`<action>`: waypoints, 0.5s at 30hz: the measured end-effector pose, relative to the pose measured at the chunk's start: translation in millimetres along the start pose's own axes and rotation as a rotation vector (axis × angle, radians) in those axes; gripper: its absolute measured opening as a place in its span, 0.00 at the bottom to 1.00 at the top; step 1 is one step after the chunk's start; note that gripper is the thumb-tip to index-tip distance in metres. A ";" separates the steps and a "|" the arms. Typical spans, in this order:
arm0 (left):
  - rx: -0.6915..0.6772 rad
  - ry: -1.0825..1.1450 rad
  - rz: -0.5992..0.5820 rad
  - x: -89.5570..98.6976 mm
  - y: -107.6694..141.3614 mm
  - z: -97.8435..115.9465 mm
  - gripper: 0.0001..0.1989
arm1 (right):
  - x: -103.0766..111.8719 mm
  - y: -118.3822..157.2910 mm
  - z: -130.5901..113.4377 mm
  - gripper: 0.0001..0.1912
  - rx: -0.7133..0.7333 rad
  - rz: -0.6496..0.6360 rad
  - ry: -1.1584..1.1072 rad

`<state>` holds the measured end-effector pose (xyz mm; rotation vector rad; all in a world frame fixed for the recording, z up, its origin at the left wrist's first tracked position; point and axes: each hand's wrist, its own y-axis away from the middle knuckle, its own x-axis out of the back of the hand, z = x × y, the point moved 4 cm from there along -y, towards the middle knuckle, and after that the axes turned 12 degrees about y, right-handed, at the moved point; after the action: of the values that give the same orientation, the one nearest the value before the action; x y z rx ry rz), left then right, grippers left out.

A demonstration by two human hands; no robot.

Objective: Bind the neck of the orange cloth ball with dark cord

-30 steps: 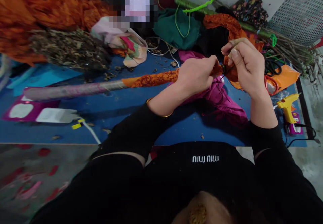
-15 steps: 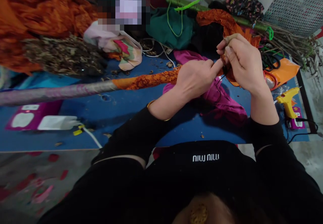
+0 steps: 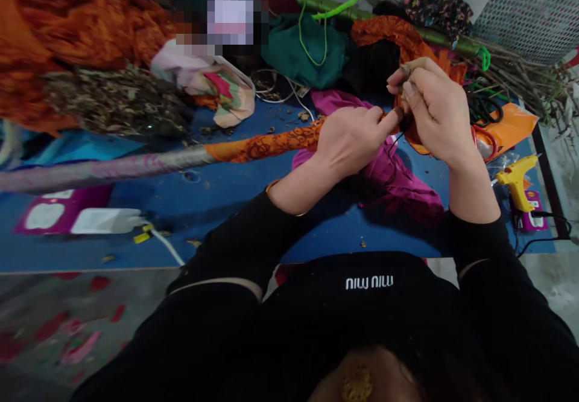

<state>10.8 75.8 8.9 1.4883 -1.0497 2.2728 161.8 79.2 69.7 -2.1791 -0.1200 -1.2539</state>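
Wrapped pole (image 3: 104, 171) held above the tabletop (image 3: 244, 200) by both grips

Left grip (image 3: 348, 137): closed, back of the hand uppermost, around the pole where orange patterned cloth (image 3: 266, 146) covers it. Right grip (image 3: 438, 112): also closed, thumb set against bent fingers, just beside the left fingertips; what it pinches is too small to identify. A thin dark thread (image 3: 392, 148) hangs below, between the two grips (its upper end is hidden by the fingers).

From the left grip the pole runs leftward, first under the orange cloth, then in a grey wrapping (image 3: 176, 159) with purplish marks, and passes out of view at the left edge.

Below the grips, magenta cloth (image 3: 402, 188) lies bunched on the tabletop. Beyond the left grip sits a teal cloth (image 3: 307, 52). To the right of the right grip are an orange sheet (image 3: 511, 125) and, nearer the person, a yellow glue gun (image 3: 515, 175). Well to the left of the left grip, on the near side of the pole, a white adapter (image 3: 106, 221) is noted beside a purple box (image 3: 45, 215). Also well left of that grip, but beyond the pole, lies a heap of dried plant matter (image 3: 122, 103), with orange fabric (image 3: 81, 22) behind it
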 end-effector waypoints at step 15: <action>0.198 0.157 -0.089 38.9 -2.6 -18.1 0.24 | 38.5 3.5 41.9 0.26 -0.401 0.310 -0.700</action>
<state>-18.4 82.5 39.7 1.3673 -0.7194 2.4421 215.7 91.0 84.1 -2.7648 0.1998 -0.3218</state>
